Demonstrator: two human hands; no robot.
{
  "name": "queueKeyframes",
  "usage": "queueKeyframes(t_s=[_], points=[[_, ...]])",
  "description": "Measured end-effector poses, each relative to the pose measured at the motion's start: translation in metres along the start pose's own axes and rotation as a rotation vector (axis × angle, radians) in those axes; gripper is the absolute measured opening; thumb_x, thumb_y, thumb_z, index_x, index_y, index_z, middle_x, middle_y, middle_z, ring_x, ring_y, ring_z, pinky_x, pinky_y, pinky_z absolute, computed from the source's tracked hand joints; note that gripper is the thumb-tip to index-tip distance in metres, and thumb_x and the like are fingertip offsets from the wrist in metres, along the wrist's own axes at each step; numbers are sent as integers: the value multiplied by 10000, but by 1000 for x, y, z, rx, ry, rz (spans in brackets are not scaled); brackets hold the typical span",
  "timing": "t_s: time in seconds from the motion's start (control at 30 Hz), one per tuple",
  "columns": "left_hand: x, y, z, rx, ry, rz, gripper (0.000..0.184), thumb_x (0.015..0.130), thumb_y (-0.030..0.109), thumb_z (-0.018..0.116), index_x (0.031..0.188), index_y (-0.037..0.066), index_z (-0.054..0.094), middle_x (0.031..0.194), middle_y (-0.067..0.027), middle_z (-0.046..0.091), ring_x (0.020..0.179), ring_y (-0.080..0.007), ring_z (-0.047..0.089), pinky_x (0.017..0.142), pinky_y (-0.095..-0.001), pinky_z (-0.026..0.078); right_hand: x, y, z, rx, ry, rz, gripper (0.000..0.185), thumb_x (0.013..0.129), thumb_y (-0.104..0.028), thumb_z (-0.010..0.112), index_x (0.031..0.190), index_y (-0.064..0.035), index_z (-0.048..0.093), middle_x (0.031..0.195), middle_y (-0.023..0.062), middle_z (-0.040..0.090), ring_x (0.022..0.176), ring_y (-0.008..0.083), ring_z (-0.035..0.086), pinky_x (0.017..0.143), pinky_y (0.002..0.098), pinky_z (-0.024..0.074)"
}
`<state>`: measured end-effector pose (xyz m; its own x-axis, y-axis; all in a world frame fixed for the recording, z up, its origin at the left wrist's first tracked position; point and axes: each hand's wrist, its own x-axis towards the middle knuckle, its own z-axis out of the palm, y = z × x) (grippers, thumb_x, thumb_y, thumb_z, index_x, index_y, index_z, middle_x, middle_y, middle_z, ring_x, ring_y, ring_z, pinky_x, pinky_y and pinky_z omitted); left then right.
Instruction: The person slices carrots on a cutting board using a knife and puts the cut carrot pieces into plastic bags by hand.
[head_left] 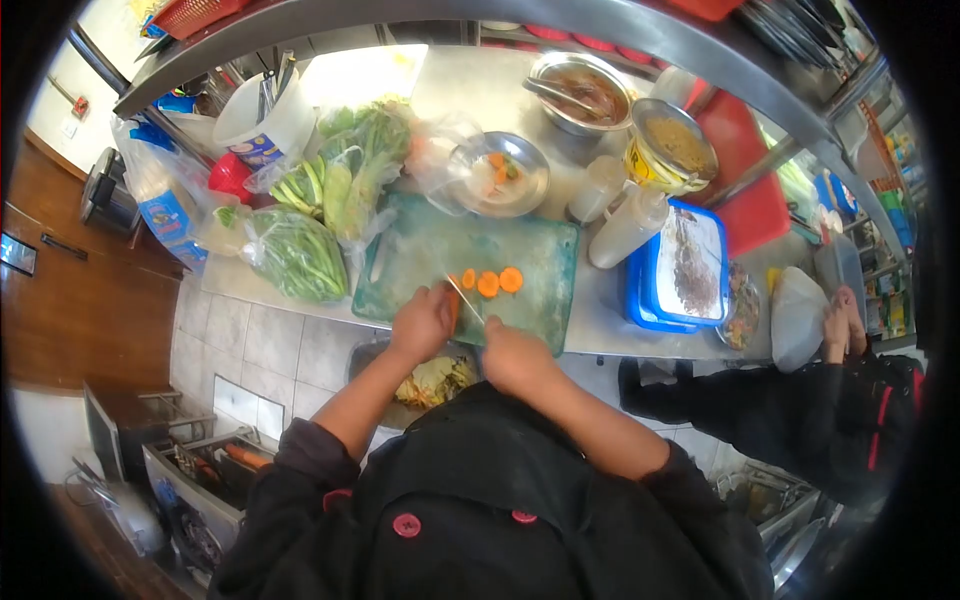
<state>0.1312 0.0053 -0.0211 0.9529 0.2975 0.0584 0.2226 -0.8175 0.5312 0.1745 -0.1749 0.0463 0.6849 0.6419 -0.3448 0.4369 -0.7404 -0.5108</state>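
Observation:
A green cutting board [430, 240] lies on the steel counter in front of me. My left hand [424, 322] is closed around a carrot [454, 303] near the board's front edge, hiding much of it. In my right hand [515, 355] I grip a knife [464, 298] by its handle, with the blade against the carrot. Several round carrot slices [488, 284] lie on the board just past the blade. Behind the board stands a metal bowl [530, 165] with some cut vegetables inside.
Bagged green beans [296, 254] and leafy greens [365, 160] crowd the left. Squeeze bottles [630, 225] and a blue-rimmed tub [685, 270] stand to the right. A pot of sauce [580, 92] sits farther back. A co-worker's hands [843, 325] hold a plastic bag. Below the counter edge is a scrap bin [430, 385].

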Motion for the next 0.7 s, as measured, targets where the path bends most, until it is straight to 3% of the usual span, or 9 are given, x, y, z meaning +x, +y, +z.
queueKeyframes(t_s=[0.07,0.23,0.47,0.7], points=[[1,0,1,-34,58,44,224,928,210,561,1134,136,610,886,-191,611,754,-430,624,665,-527,506,14,-1,-4,21,39,-22,223,866,-82,481,1031,55,540,847,273,678,851,453,672,760,526,523],[2,-1,3,-23,51,20,222,924,150,550,1132,105,609,908,-189,624,828,-421,623,712,-510,503,11,-1,-27,9,11,-62,231,836,-79,539,1026,52,553,863,278,678,867,453,668,775,526,515],[-1,-4,6,-64,112,48,178,931,225,574,1069,125,623,858,-201,614,763,-433,614,652,-531,495,-32,-16,-41,-50,-89,19,226,858,-72,500,1037,57,547,862,288,676,852,456,668,771,535,512],[4,8,-3,-44,83,40,175,930,229,582,1056,116,621,856,-208,613,772,-443,611,653,-534,492,22,1,-14,20,-2,-28,233,847,-78,515,1032,61,549,875,287,675,849,466,661,778,540,507]])
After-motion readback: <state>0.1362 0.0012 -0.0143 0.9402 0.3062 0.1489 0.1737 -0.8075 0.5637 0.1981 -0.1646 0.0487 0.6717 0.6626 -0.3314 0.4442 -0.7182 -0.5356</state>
